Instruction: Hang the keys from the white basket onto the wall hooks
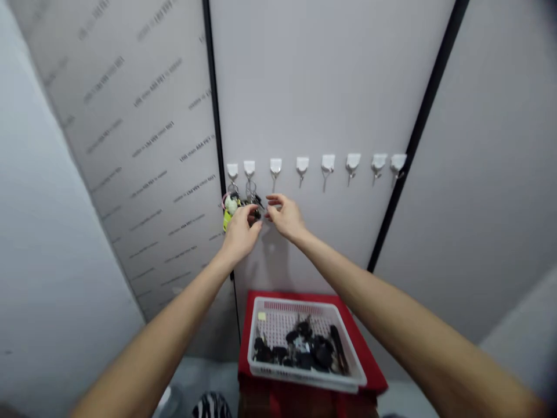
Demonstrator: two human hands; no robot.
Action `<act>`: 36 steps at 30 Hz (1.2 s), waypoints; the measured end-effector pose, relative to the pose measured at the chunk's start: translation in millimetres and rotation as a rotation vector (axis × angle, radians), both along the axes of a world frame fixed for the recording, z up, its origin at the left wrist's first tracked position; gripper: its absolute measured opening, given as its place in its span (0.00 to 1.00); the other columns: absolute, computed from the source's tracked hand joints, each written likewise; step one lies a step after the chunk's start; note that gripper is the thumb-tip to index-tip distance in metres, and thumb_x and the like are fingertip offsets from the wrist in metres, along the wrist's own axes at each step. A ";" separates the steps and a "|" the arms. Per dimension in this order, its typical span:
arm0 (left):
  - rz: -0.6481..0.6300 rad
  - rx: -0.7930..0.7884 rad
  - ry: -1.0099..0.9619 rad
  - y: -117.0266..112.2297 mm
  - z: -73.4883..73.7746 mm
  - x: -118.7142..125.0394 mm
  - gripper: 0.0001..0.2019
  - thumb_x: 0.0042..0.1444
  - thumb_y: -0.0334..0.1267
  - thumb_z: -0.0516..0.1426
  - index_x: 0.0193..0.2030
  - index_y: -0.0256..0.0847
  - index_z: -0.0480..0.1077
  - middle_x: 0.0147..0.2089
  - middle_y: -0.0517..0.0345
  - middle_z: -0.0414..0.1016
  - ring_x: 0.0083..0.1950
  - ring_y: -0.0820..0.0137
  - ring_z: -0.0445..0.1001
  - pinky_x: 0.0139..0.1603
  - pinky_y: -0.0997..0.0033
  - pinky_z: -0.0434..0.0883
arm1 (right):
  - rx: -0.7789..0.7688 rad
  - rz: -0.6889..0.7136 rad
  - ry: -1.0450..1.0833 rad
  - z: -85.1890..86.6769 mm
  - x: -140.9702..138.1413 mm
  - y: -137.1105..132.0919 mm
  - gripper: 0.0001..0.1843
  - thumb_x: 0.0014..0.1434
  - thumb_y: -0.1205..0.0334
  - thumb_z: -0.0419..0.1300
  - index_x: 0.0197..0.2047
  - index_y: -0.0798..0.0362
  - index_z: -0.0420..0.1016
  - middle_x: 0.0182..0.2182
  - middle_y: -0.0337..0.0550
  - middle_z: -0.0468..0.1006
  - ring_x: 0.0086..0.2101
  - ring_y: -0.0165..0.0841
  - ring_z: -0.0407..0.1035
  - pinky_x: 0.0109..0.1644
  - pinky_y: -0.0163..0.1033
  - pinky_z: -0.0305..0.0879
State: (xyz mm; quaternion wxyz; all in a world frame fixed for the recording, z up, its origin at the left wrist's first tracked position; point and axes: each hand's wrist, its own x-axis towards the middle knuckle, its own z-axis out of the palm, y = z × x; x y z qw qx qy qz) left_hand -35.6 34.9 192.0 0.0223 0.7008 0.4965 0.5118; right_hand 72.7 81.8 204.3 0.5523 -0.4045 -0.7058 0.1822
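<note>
A bunch of keys [252, 196] hangs by its ring from the second white hook [249, 168] on the wall panel. My left hand [242, 233] is at this bunch, its fingers curled around the dark lower keys, which it partly hides. Just to the right, my right hand [286, 218] has its thumb and fingers apart with nothing visible between them. From the first hook [232, 170] hangs another key bunch, with a yellow-green tag [227, 219] and a pale round charm [231, 204], partly behind my left hand.
More white hooks [328, 162] continue rightward in a row. Below, a white plastic basket [308, 383] holds several dark keys and fobs [304, 348]. It stands on a red-covered stand [374, 377]. Black vertical strips [213, 87] divide the wall panels.
</note>
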 end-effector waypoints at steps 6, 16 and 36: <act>-0.264 -0.400 0.131 -34.9 -119.7 28.3 0.18 0.42 0.33 0.49 0.44 0.37 0.57 0.41 0.54 0.64 0.35 0.74 0.64 0.40 0.72 0.61 | -0.298 0.057 -0.294 -111.8 64.9 -41.5 0.12 0.46 0.65 0.47 0.34 0.57 0.67 0.24 0.42 0.71 0.24 0.26 0.64 0.30 0.32 0.60; -0.268 -0.673 0.392 -45.2 -206.9 69.2 0.14 0.41 0.36 0.50 0.38 0.39 0.61 0.39 0.54 0.65 0.41 0.69 0.61 0.41 0.71 0.58 | -0.462 0.001 -0.814 -202.9 109.5 -91.1 0.21 0.42 0.59 0.52 0.41 0.55 0.63 0.38 0.48 0.68 0.40 0.35 0.60 0.42 0.37 0.54; -0.154 -0.667 0.224 -47.7 -207.4 62.9 0.13 0.40 0.28 0.46 0.36 0.38 0.61 0.39 0.55 0.64 0.42 0.72 0.61 0.42 0.75 0.58 | -0.288 0.045 -1.444 -182.6 125.7 -93.0 0.14 0.37 0.68 0.55 0.33 0.59 0.69 0.34 0.53 0.68 0.38 0.42 0.58 0.43 0.52 0.44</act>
